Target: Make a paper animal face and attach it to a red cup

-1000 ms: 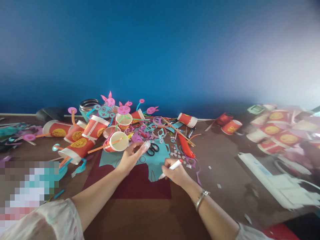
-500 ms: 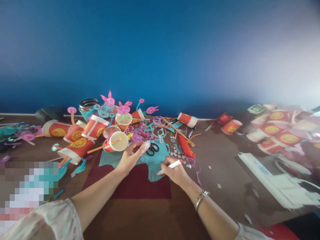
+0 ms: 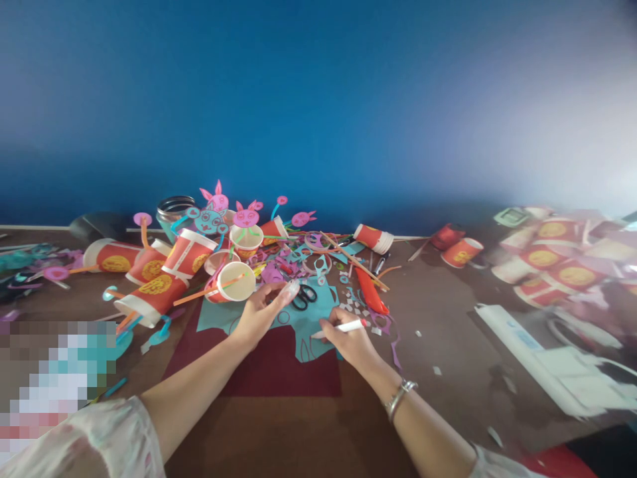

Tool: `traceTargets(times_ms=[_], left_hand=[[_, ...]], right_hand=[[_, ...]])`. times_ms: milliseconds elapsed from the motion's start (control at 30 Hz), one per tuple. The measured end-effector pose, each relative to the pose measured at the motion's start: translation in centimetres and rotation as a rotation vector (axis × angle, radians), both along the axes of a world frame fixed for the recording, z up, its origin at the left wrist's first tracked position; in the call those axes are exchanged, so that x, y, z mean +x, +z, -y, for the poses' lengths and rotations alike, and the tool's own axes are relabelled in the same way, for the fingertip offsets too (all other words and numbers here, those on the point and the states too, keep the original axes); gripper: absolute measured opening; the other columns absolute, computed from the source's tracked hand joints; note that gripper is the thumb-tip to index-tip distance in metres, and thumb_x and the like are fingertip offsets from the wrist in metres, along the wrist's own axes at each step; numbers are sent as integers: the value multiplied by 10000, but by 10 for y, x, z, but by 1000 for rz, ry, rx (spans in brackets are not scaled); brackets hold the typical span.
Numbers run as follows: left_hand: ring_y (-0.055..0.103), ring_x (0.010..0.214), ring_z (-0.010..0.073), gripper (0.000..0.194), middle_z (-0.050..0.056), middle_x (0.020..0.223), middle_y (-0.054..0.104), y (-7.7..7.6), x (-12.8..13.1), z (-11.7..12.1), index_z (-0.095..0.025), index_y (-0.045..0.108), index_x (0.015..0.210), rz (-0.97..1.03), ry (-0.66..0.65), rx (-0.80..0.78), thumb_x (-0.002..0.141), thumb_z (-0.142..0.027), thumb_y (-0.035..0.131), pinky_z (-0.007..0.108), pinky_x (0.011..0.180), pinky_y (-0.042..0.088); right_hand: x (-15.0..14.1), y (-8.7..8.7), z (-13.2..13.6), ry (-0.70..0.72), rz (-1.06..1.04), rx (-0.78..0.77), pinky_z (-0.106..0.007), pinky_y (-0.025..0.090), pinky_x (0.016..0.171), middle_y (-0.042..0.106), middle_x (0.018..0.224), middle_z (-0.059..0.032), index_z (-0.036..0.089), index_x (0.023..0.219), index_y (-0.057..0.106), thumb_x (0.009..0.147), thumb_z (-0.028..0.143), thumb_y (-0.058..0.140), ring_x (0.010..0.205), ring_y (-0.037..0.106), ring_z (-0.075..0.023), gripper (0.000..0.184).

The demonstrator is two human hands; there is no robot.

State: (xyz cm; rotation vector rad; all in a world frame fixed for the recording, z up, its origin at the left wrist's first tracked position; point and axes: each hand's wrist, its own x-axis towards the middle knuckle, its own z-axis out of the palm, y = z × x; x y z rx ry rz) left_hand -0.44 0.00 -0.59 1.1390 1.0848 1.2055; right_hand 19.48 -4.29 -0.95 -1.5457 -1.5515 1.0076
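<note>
My right hand grips a white marker with a red end. Its tip touches the light-blue paper, close to pointed leaf shapes outlined in red. My left hand rests on the left part of this paper with its fingers stretched out; a pale, shiny patch at the fingertips is hard to make out. Just beyond those fingertips lie scissors, their black handles showing and their blades not clearly visible. Circles are also drawn on the paper. Beneath it is a dark red sheet.
Red paper cups with straws and pink and blue animal faces crowd the left. Paper scraps pile up behind the scissors. An orange-red pouch lies right of the paper. Farther right are a white power strip and blurred cups.
My right hand and the marker have shifted slightly up, and a second pointed outline now shows more fully on the paper. My left hand has stayed in place.
</note>
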Motion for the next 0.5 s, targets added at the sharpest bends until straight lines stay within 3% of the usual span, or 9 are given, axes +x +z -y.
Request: traceTargets(times_ms=[500], left_hand=[[624,923,254,438,94,956,682,0,1,0,-130,635,991,13,5,-4,699,-455,671,359,806,509]], right_hand=[[0,1,-1,2,14,14,-213,393,459,588,501,18,208,562,420,738,288,545,488,564,-133,230]])
